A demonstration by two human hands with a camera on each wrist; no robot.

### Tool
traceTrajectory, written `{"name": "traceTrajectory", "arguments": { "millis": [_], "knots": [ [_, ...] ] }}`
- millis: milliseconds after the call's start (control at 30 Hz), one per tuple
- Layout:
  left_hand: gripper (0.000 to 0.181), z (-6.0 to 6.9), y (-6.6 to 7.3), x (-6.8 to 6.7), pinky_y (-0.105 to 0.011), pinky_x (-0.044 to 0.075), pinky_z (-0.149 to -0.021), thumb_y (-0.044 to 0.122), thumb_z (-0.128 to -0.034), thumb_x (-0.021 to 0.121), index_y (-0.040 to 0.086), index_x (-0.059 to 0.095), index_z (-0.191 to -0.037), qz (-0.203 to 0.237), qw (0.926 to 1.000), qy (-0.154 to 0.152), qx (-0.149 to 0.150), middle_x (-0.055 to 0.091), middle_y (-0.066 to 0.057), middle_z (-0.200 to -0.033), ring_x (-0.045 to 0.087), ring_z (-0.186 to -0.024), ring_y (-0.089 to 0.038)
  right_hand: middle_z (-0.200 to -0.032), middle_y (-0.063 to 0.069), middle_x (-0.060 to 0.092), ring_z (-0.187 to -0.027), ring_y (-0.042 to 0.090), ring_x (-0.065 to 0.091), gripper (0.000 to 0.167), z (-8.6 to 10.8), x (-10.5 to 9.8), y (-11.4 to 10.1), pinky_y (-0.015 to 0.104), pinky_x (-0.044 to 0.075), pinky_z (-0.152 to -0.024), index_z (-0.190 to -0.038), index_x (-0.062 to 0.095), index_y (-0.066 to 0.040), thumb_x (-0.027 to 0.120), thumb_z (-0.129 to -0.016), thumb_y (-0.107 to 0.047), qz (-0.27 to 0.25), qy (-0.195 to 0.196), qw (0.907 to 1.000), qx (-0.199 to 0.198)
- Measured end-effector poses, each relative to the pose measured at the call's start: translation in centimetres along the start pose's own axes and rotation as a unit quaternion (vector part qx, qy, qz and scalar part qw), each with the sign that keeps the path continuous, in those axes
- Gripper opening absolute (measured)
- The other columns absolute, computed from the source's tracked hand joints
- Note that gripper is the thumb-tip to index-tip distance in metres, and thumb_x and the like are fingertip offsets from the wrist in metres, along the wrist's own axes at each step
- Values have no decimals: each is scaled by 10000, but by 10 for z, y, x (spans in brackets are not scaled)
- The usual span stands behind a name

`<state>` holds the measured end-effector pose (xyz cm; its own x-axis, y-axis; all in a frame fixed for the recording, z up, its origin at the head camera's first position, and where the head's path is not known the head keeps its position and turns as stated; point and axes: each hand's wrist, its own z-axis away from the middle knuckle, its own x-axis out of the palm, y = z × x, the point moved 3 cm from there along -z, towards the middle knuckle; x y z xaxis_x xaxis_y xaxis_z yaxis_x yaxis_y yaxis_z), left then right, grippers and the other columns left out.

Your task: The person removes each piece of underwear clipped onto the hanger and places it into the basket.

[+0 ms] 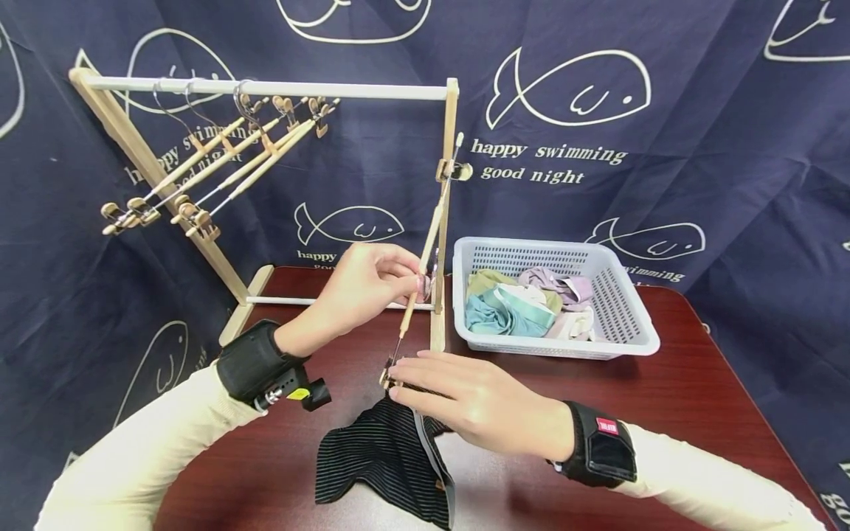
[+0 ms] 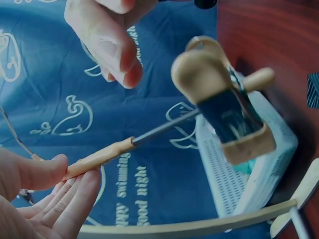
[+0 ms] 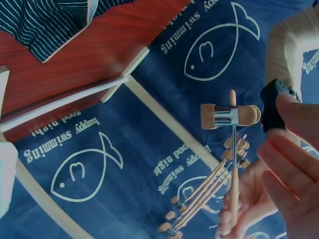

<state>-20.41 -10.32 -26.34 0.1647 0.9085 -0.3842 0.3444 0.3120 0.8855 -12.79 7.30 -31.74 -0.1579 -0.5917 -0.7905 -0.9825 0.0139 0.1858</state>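
Note:
My left hand point(image 1: 361, 284) pinches the wooden bar of a clip hanger point(image 1: 433, 228) near its middle, holding it tilted above the table. At the hanger's near end, a wooden clip point(image 2: 204, 74) looks closed, with nothing between its jaws in either wrist view. Beside that clip is my right hand point(image 1: 481, 402), its fingers extended; the right wrist view shows a gap between them and the clip point(image 3: 212, 117). Below, a black striped garment point(image 1: 378, 457) lies crumpled on the table, apart from the clip. Part of it is hidden under my right hand.
Several clip hangers point(image 1: 246, 158) hang from the white rail point(image 1: 372, 90) of a wooden rack at the left. Right of the rack's post stands a pale basket point(image 1: 634, 324) with folded and crumpled cloths inside. A patterned blue curtain point(image 1: 750, 147) backs the reddish table point(image 1: 690, 413).

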Motion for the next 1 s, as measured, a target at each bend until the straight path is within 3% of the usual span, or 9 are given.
{"name": "traceTrajectory", "arguments": {
  "millis": [200,400,500,633,767,867,1000],
  "knots": [
    [119,11,7,-18,-294,594,-671,-54,-853,712,-34,711,-971,-130,9956,725,582,747,-133,-844,731,-705,-168,-1217,118,656,-1137,241,634,252,10,7,9,345,485,-1015,-1204,675,-23,633,-975,-122,-172,134,9982,554],
    [132,28,13,-36,-238,570,-685,-49,-848,739,-8,724,-973,-177,9781,1515,1419,752,-98,-842,725,-734,-120,-1202,58,657,-1106,175,632,341,28,35,20,308,502,-967,-1186,693,-97,745,-895,-267,-169,-483,9862,1577],
    [139,35,14,-43,-255,578,-715,-73,-850,731,-29,722,-982,222,9713,1679,1670,753,-107,-844,739,-748,-166,-1202,65,660,-1099,177,638,412,38,53,24,323,518,-936,-1204,691,-109,749,-881,-358,-118,-873,9769,1949],
    [161,47,14,-52,-271,585,-719,-116,-850,706,-82,709,-1007,614,9601,1906,1950,754,-126,-849,747,-755,-192,-1237,81,645,-1120,199,631,575,49,82,26,357,534,-910,-1276,664,-144,741,-841,-513,-266,-1623,9569,2395],
    [160,59,14,-60,-252,581,-679,-112,-843,716,-90,710,-1001,715,9502,2148,2140,750,-149,-844,745,-750,-201,-1327,95,583,-1171,231,592,764,58,109,24,386,553,-846,-1378,591,-200,757,-762,-622,-572,-2571,9255,2723],
    [163,65,12,-64,-246,579,-684,-104,-833,730,-81,717,-994,775,9452,2331,2151,749,-167,-858,747,-769,-203,-1373,107,539,-1181,241,570,841,63,125,21,379,562,-777,-1425,544,-223,780,-730,-633,-664,-3133,9068,2740],
    [172,70,7,-66,-258,584,-705,-133,-823,723,-112,706,-992,1044,9393,2453,2159,749,-181,-883,751,-796,-212,-1361,100,534,-1154,236,573,844,65,142,18,372,568,-730,-1443,526,-251,795,-729,-612,-591,-3597,8938,2612]
  ]
}}
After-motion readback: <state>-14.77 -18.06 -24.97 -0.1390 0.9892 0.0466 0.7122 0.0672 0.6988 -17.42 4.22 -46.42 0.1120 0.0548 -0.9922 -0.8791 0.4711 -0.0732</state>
